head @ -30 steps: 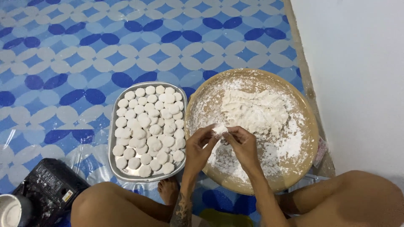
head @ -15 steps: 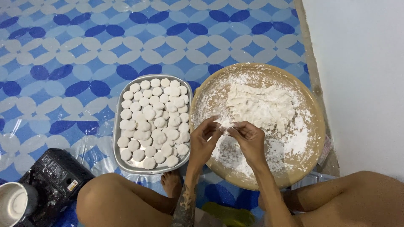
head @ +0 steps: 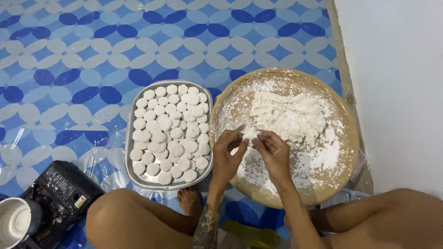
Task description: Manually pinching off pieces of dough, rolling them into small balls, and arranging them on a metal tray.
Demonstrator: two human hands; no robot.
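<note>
Both hands point(head: 251, 150) pinching dough piece point(head: 250, 137), apparently.

Floor point(head: 92, 55): blue ground, repeating petal pattern in white, pale blue and dark blue. Tray point(head: 130, 152): silver-grey metal. Dough discs point(head: 168, 129): white. Round board point(head: 348, 152): tan, dusted with white flour point(head: 286, 115). Stove point(head: 60, 189): black. Wall point(head: 397, 83): plain white.

Dull metal tray point(head: 130, 152) — matt floury dough rounds point(head: 169, 133) — powder-dusted tan round board point(head: 348, 138).
</note>
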